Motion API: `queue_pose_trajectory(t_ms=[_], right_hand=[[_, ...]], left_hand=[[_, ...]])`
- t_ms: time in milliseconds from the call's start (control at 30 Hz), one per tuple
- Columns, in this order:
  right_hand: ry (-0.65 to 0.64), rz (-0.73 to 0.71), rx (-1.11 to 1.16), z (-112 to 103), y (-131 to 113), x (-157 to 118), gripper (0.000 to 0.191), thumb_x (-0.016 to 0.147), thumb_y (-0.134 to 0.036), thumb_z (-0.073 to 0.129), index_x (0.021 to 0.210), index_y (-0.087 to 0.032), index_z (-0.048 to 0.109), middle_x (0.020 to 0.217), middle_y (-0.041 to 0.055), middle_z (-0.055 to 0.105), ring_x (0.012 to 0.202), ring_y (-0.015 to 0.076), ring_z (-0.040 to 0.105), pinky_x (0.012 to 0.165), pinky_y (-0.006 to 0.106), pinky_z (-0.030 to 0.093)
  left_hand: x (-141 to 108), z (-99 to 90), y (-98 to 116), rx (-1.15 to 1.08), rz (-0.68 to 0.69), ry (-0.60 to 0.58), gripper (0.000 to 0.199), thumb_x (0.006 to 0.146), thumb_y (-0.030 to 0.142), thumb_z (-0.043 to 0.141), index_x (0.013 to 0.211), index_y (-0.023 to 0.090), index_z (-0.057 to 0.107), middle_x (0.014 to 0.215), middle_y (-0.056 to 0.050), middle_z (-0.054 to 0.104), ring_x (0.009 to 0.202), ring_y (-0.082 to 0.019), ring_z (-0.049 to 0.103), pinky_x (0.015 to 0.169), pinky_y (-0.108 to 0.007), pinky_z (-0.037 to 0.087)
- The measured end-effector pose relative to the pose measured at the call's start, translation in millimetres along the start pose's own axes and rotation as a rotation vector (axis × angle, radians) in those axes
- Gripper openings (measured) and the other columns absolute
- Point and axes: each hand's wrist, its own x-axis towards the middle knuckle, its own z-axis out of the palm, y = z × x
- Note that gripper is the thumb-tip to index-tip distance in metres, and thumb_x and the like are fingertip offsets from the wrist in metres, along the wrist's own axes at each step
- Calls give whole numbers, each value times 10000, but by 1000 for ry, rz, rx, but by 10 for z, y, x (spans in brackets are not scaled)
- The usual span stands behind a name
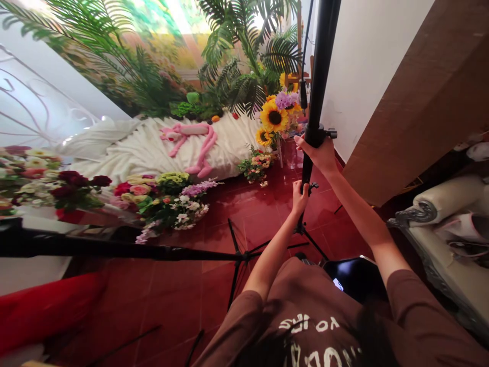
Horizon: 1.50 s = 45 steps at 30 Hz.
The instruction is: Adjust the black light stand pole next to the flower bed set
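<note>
A tall black light stand (321, 66) rises to the right of the middle, with its tripod legs spread on the red floor. My right hand (324, 154) is closed around the stand just under its collar and side knob (330, 133). Lower down, my left hand (300, 198) wraps the thinner part of the pole, beside a smaller knob (314, 186). A black cable with an inline piece (303, 94) hangs alongside the upper pole. Parts of the palms and fingers are hidden by the pole and my hands.
A second black stand (171, 253) crosses the left side. Flower bunches (183, 201), sunflowers (273, 118) and palm leaves (248, 41) surround a white-draped bed (130, 153) bearing a pink plush toy (194, 131). At right are a white couch (446, 204) and a brown panel (412, 102).
</note>
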Motion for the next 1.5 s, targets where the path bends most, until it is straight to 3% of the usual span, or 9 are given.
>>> queue_pose_trajectory(t_ms=[167,267,367,700,1000,1133,1267,1367,1500], right_hand=[[6,18,30,-2,-9,32,420,820,-572,609,895,-161,647,794,22,654,877,180,681,843,330,558],[-16,7,46,-28,14,37,412,810,-550,628,918,-153,648,786,14,646,864,176,676,851,344,560],[-60,26,55,-17,96,-29,384,807,-517,641,938,-156,647,795,14,654,873,179,674,848,346,558],[-108,354,-88,260,706,-708,287,737,-415,728,919,-199,677,896,59,719,988,245,679,884,391,546],[-93,328,-118,292,816,-728,306,725,-469,732,861,-201,671,849,57,714,936,252,687,854,395,544],[-222,280,-90,144,866,-748,308,689,-399,773,882,-187,662,881,64,707,929,251,679,856,397,550],[-416,186,-33,-222,909,-865,427,654,-208,780,1057,-197,640,1092,83,688,1055,254,651,984,420,508],[-418,142,-75,-426,965,-1006,424,732,-185,712,1141,-223,607,1205,88,657,1165,250,605,1079,445,434],[-374,177,-117,-442,1110,-1135,266,897,-260,535,1154,-224,596,1199,100,662,1150,240,609,1057,458,432]], left_hand=[[57,-49,0,-156,-54,-110,543,784,616,630,1144,223,521,939,-44,621,716,-118,578,622,-245,494],[46,-70,68,-94,-4,-200,548,715,546,737,1103,213,538,951,-44,632,786,-129,604,725,-271,505],[17,-57,108,-29,21,-188,582,655,469,813,1093,204,536,931,-41,624,828,-149,619,799,-301,501],[58,-25,-112,-32,77,-153,600,750,346,739,1273,201,483,1090,-98,622,1060,-219,619,977,-406,488],[54,-25,-164,-47,123,-183,593,780,337,701,1311,202,472,1121,-109,619,1089,-230,613,973,-408,496],[67,-28,-158,-47,120,-186,521,773,366,705,1231,203,518,1066,-98,617,1038,-222,619,956,-407,496],[60,-36,-138,-33,112,-194,489,777,386,709,1195,218,518,1023,-79,619,950,-199,627,900,-384,509],[43,-30,-100,-19,102,-185,493,785,380,709,1208,226,509,993,-69,621,921,-191,630,885,-373,509],[20,-15,-53,-16,75,-171,474,783,380,712,1188,231,515,940,-53,609,918,-191,625,879,-363,509]])
